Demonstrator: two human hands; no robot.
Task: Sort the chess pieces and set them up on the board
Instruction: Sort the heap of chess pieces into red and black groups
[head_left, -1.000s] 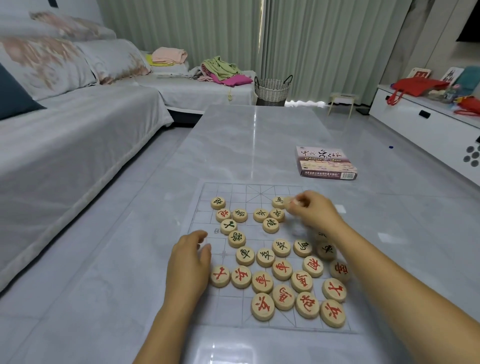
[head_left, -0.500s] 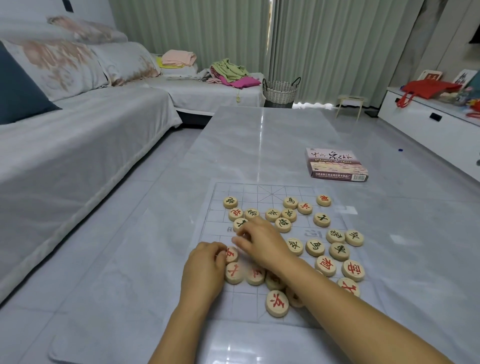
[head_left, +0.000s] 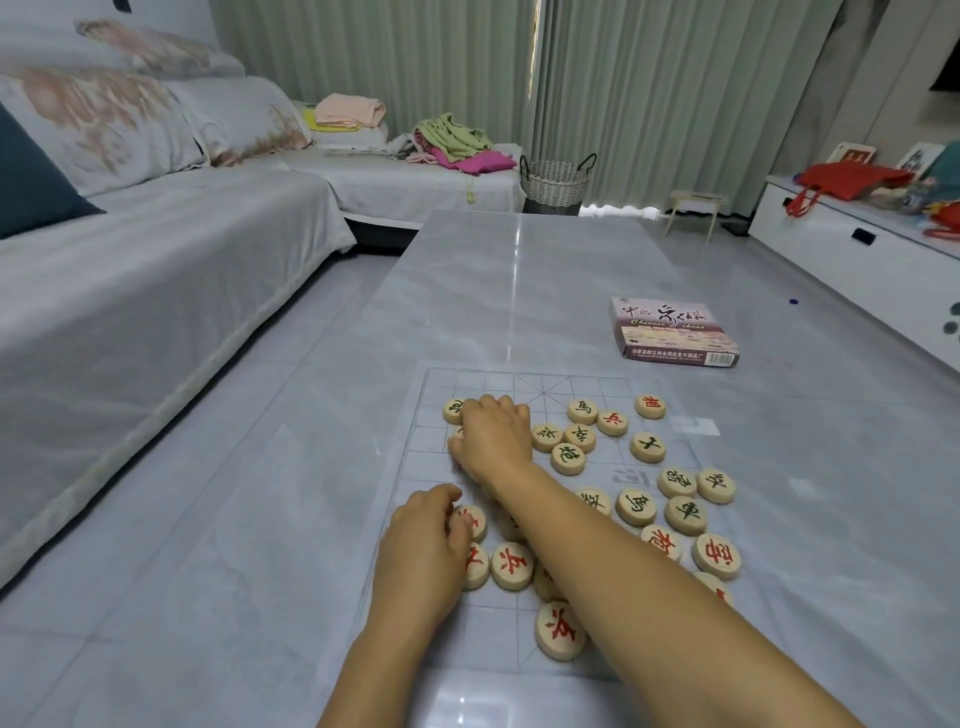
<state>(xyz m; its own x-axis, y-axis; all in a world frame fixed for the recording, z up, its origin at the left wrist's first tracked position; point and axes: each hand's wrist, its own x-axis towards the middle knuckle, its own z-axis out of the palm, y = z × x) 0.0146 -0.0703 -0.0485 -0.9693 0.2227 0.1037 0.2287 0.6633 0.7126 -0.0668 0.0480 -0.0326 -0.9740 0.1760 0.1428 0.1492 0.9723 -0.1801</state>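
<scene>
A translucent chess board sheet (head_left: 524, 382) lies on the grey table. Round wooden chess pieces with red or black characters are scattered over it, such as a black one (head_left: 567, 458) in the middle and a red one (head_left: 559, 630) near me. My right hand (head_left: 493, 434) reaches across to the board's far left, palm down over pieces there; its fingertips are hidden. My left hand (head_left: 423, 545) sits at the near left edge, fingers curled against a red piece (head_left: 471, 521).
The chess box (head_left: 672, 332) lies on the table beyond the board to the right. A grey sofa (head_left: 130, 291) runs along the left. A woven basket (head_left: 556, 182) and a small stool (head_left: 693, 208) stand past the table's far end. A white cabinet (head_left: 857, 260) is at right.
My right hand went from the far right of the board to the near left, then forward to the far left pieces. My left hand stayed at the near left edge.
</scene>
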